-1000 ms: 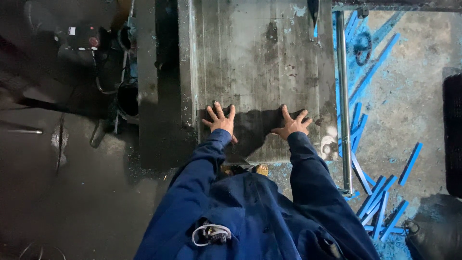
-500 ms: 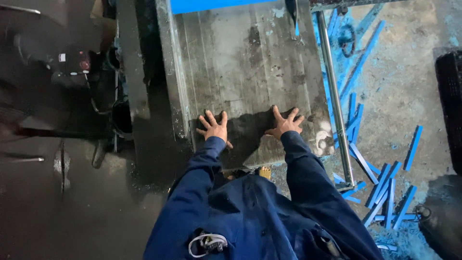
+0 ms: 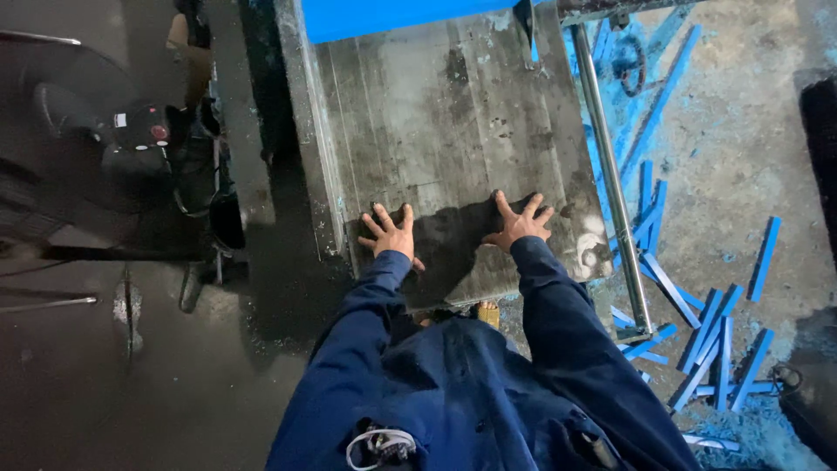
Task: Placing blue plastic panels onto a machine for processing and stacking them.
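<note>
The left hand (image 3: pixel 391 237) is laid flat, fingers spread wide, on the near end of the grey metal sheet (image 3: pixel 453 131); the right hand (image 3: pixel 521 225) is pressed likewise beside it. The sheet's long axis runs straight away from both palms toward the blue panel (image 3: pixel 392 16), neither hand nearer.

Blue strips (image 3: pixel 711 349) beside steel rod (image 3: pixel 610 174)

This is a workshop or factory floor. A worn, grimy metal surface (image 3: pixel 453 131) lies under each hand, blue offcut strips (image 3: pixel 711 349) litter the dusty concrete floor (image 3: pixel 724 148) to the right, and a dark fan (image 3: pixel 78 148) stands off to the left.
</note>
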